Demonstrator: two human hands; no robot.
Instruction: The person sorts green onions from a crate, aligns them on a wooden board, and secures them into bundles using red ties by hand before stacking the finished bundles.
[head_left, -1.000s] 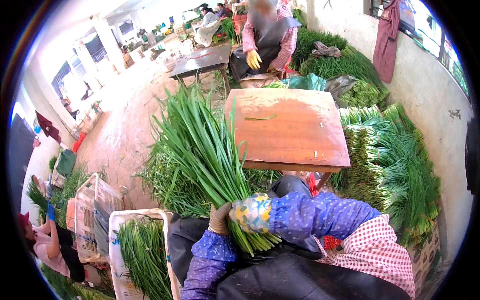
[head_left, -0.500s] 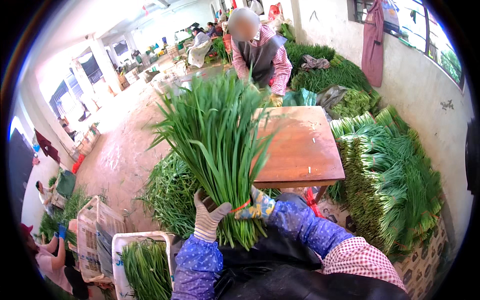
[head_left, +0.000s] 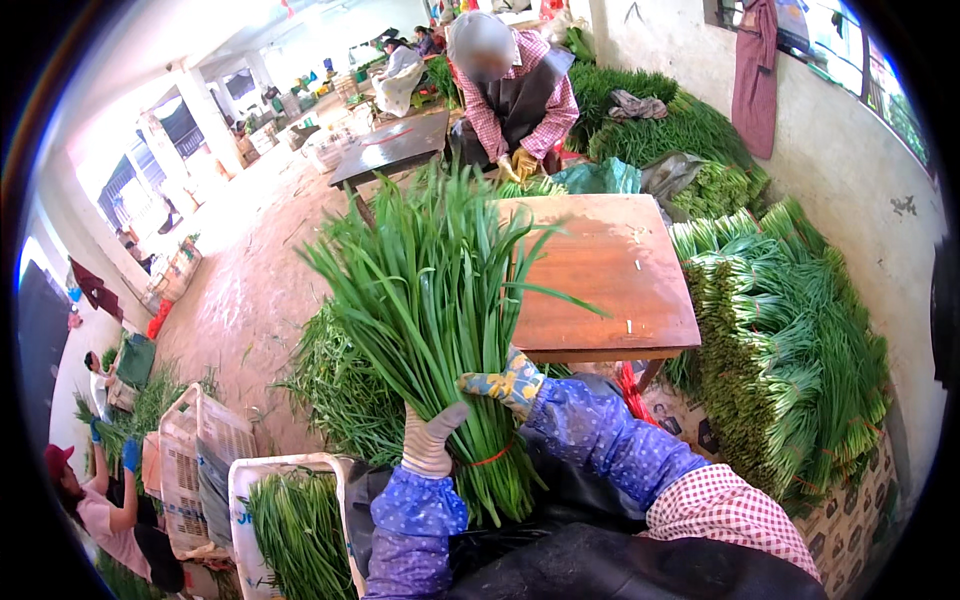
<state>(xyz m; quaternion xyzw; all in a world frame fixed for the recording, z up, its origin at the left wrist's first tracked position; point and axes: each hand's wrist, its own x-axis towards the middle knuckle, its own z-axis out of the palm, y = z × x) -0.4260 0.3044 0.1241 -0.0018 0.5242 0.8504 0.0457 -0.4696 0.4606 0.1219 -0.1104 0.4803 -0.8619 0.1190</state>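
Left hand [head_left: 432, 440] and right hand [head_left: 505, 384] grip a banded leafy bunch [head_left: 435, 300], centre of frame.
Long flat green blades [head_left: 415, 260] fan toward the top, slim stalks [head_left: 500, 492] packed tight below, thin red band [head_left: 490, 458] round them. Left, in striped knit glove [head_left: 428, 455] with grey thumb, clasps the left side; right, in floral-patterned glove [head_left: 521, 380], holds the right side above the band. Smooth reddish-brown table [head_left: 610, 270] right of centre; white plastic crate [head_left: 290, 462] of leaves [head_left: 300, 535], lower left; dense stack of bundles [head_left: 800, 360], far right.
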